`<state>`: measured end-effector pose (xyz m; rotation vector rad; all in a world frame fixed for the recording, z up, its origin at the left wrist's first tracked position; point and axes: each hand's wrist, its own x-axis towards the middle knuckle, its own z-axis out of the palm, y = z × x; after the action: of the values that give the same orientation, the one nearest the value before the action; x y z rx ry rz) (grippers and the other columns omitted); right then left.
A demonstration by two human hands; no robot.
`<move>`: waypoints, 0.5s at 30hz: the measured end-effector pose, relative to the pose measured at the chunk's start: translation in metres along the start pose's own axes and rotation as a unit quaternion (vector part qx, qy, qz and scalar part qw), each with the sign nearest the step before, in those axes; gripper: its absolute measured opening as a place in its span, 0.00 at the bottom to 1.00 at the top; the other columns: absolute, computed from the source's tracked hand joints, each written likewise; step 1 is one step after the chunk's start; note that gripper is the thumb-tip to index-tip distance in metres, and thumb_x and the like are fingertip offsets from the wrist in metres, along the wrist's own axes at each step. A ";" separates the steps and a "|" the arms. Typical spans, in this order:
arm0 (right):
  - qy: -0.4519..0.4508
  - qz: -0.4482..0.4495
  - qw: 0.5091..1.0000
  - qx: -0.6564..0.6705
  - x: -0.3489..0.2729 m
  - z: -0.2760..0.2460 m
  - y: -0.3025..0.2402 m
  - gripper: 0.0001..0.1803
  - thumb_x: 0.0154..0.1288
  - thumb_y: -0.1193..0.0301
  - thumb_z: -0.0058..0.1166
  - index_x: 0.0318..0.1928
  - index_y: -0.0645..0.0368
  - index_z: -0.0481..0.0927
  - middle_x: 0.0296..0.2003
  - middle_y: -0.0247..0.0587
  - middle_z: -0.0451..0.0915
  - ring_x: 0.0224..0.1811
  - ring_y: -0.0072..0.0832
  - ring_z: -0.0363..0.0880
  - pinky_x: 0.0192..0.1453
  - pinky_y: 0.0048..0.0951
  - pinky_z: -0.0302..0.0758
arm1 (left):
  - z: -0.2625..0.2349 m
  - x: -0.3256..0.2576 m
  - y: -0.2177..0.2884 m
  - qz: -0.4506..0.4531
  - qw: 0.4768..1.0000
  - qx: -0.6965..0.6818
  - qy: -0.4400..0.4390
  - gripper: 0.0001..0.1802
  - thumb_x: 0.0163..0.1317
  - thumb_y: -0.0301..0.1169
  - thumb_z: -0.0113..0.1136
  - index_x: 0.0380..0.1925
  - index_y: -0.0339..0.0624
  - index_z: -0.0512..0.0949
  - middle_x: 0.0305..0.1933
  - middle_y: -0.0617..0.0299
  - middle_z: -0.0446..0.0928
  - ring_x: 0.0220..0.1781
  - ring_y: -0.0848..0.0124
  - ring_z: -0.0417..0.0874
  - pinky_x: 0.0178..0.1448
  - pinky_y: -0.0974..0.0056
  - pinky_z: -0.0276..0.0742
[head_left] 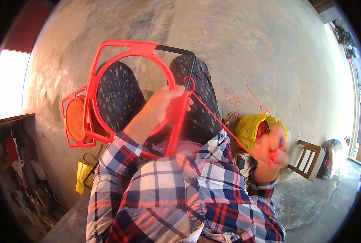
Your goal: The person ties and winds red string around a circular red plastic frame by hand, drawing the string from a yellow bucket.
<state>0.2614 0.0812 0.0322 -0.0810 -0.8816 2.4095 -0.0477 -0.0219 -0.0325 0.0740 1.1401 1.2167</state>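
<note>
A square metal frame with a round ring inside it (138, 49) stands over my lap, mostly wrapped in red cord. Bare black metal shows at its upper right corner. My left hand (164, 101) is closed around the wrapped right side, just below the bare part. From a loop round that bar, a red cord (219, 120) runs taut down to the right. My right hand (269, 148), blurred by motion, is closed on the cord, with a small red bunch of it showing among the fingers.
A yellow bag (247, 128) holding red material stands right of my knees, with loose cord scraps on the concrete floor beyond. Farther right is a small wooden stool (310, 160). Another red frame (67, 117) and a second yellow bag (83, 176) are at my left.
</note>
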 end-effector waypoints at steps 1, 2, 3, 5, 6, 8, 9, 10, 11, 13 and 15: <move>-0.004 -0.008 1.000 0.009 -0.011 -0.002 -0.011 0.15 0.63 0.70 0.58 0.35 0.57 0.63 0.15 0.42 0.71 0.10 0.23 0.61 0.15 0.27 0.52 | -0.002 0.001 0.000 0.008 1.000 -0.004 0.004 0.16 0.66 0.42 0.57 0.39 0.39 0.75 0.33 0.51 0.81 0.31 0.64 0.84 0.35 0.64 0.81; -0.011 -0.035 0.999 0.013 -0.017 0.002 -0.019 0.14 0.63 0.70 0.58 0.35 0.57 0.63 0.14 0.42 0.71 0.10 0.23 0.61 0.14 0.27 0.50 | -0.003 0.001 0.001 0.016 1.000 -0.008 0.009 0.16 0.66 0.43 0.57 0.39 0.39 0.75 0.32 0.52 0.81 0.30 0.64 0.84 0.34 0.64 0.81; -0.018 -0.063 0.998 0.017 -0.023 0.008 -0.027 0.14 0.63 0.71 0.57 0.35 0.57 0.62 0.14 0.42 0.70 0.09 0.23 0.60 0.13 0.27 0.48 | -0.003 0.002 0.003 0.018 1.000 -0.008 0.011 0.16 0.66 0.43 0.57 0.39 0.39 0.75 0.32 0.52 0.81 0.30 0.64 0.84 0.34 0.64 0.81; -0.040 -0.052 0.996 -0.065 -0.034 0.017 -0.043 0.13 0.64 0.71 0.56 0.35 0.57 0.63 0.14 0.41 0.70 0.09 0.21 0.59 0.13 0.27 0.48 | -0.004 0.001 0.008 0.019 0.999 -0.029 0.034 0.16 0.65 0.42 0.58 0.40 0.39 0.75 0.30 0.52 0.81 0.27 0.64 0.83 0.32 0.64 0.80; -0.058 -0.047 0.986 -0.147 -0.040 0.018 -0.050 0.12 0.65 0.71 0.56 0.34 0.57 0.64 0.14 0.40 0.69 0.09 0.20 0.57 0.13 0.27 0.49 | -0.004 0.003 0.009 0.021 0.999 -0.030 0.034 0.16 0.65 0.42 0.58 0.40 0.39 0.75 0.30 0.52 0.81 0.27 0.64 0.83 0.32 0.64 0.80; 0.064 -0.099 0.980 -0.161 -0.052 0.000 -0.057 0.10 0.65 0.71 0.55 0.35 0.57 0.66 0.16 0.38 0.69 0.11 0.18 0.57 0.14 0.25 0.50 | -0.009 0.002 0.008 0.046 0.998 -0.026 0.020 0.12 0.63 0.37 0.58 0.39 0.39 0.75 0.28 0.51 0.80 0.26 0.63 0.83 0.32 0.62 0.81; 0.195 -0.155 0.953 -0.174 -0.061 -0.012 -0.058 0.08 0.66 0.71 0.54 0.36 0.58 0.68 0.18 0.36 0.69 0.12 0.17 0.57 0.15 0.23 0.52 | -0.011 0.004 0.007 0.045 0.999 -0.024 0.018 0.12 0.63 0.37 0.58 0.39 0.39 0.75 0.28 0.51 0.80 0.26 0.63 0.83 0.32 0.62 0.81; 0.294 -0.150 0.926 -0.181 -0.058 -0.034 -0.057 0.07 0.66 0.71 0.54 0.38 0.58 0.70 0.20 0.33 0.68 0.15 0.16 0.58 0.17 0.22 0.55 | -0.012 0.006 0.007 0.035 0.999 -0.036 0.010 0.10 0.62 0.34 0.57 0.38 0.39 0.74 0.29 0.50 0.80 0.26 0.61 0.83 0.32 0.61 0.81; 0.389 -0.143 0.891 -0.186 -0.049 -0.060 -0.051 0.06 0.66 0.71 0.54 0.39 0.59 0.72 0.22 0.31 0.67 0.18 0.14 0.58 0.20 0.20 0.57 | -0.011 0.008 0.007 0.025 0.998 -0.050 0.003 0.09 0.60 0.31 0.57 0.37 0.39 0.74 0.29 0.49 0.80 0.26 0.60 0.83 0.33 0.60 0.81; 0.407 -0.114 0.893 -0.156 -0.033 -0.095 -0.021 0.10 0.64 0.73 0.52 0.46 0.59 0.75 0.27 0.28 0.70 0.24 0.14 0.65 0.26 0.17 0.62 | -0.010 0.007 0.009 0.012 0.998 -0.051 0.021 0.08 0.59 0.29 0.56 0.37 0.39 0.73 0.29 0.49 0.80 0.27 0.59 0.83 0.33 0.59 0.81; 0.472 -0.014 0.859 -0.196 0.009 -0.053 0.022 0.15 0.61 0.77 0.52 0.49 0.58 0.75 0.30 0.28 0.72 0.27 0.16 0.69 0.29 0.18 0.66 | -0.009 0.002 0.012 -0.002 0.998 -0.049 0.043 0.08 0.58 0.28 0.55 0.37 0.39 0.72 0.29 0.48 0.79 0.27 0.58 0.83 0.33 0.58 0.81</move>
<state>0.2558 0.1032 -0.0215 -1.2670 -0.8226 1.7418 -0.0621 -0.0197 -0.0315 -0.0546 1.1524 1.2791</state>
